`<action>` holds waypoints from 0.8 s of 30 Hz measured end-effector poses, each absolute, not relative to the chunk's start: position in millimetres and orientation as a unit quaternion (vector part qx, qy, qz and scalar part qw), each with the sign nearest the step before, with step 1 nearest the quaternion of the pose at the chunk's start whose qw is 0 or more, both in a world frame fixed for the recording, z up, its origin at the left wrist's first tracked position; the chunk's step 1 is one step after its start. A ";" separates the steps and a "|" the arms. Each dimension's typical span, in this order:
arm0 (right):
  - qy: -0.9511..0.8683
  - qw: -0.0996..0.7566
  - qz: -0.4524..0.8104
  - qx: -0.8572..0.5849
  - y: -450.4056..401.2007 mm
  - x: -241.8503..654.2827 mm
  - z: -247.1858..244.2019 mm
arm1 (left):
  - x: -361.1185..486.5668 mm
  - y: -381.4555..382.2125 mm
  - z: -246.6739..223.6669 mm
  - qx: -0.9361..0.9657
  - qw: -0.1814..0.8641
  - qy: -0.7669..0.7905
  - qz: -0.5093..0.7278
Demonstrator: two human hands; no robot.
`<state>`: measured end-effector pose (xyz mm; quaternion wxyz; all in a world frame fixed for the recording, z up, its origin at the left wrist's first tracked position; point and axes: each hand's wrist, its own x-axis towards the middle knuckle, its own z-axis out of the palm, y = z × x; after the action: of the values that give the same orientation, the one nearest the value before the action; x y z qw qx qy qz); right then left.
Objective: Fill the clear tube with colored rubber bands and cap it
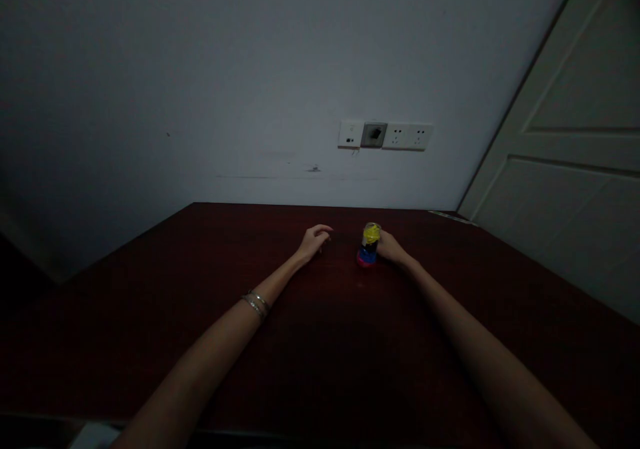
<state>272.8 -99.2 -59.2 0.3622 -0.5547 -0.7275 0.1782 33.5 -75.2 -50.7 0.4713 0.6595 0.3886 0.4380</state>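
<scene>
A small upright container [369, 243] stands on the dark red table, looking like a clear jar with yellow, black, blue and pink bands from top to bottom. My right hand [391, 246] is against its right side and seems to grip it; the fingertips are hidden behind it. To the left, my left hand [315, 240] rests at or just above the tabletop with fingers loosely curved and apart, holding nothing. A gap separates it from the container. Silvery bracelets [257, 303] circle my left forearm.
The dark red table [320, 355] reaches back to a pale wall [250, 89]. Switches and sockets [385, 135] are set in the wall above its back edge. A panelled white door [575, 142] is at the right. Something pale [94, 435] shows below the table's front edge.
</scene>
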 end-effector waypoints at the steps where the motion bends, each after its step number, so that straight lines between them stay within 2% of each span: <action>1: -0.725 0.365 0.174 -0.558 -99.1 273.0 -60.2 | 37.1 -77.8 -47.2 0.671 0.480 0.369 0.428; 4: -0.712 0.390 0.166 -0.560 -97.8 272.5 -60.3 | 54.5 -89.4 -35.4 0.703 0.516 0.297 0.389; 8: -0.661 0.464 0.178 -0.562 -93.0 271.3 -51.8 | 84.9 -107.4 -29.8 0.733 0.544 0.200 0.356; 13: -0.594 0.519 0.256 -0.559 -91.4 272.3 -19.1 | 104.3 -111.4 -44.0 0.721 0.521 0.226 0.397; 18: -0.638 0.461 0.335 -0.517 -103.2 274.2 25.7 | 97.8 -102.4 -47.5 0.672 0.564 0.250 0.411; 24: -0.750 0.389 0.299 -0.443 -129.9 257.6 66.0 | 77.6 -95.6 -28.4 0.684 0.559 0.243 0.402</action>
<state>257.6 -129.9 66.0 0.3891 -0.4433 -0.7500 0.2994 77.6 -95.6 -28.4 0.5587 0.6836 0.2433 0.4016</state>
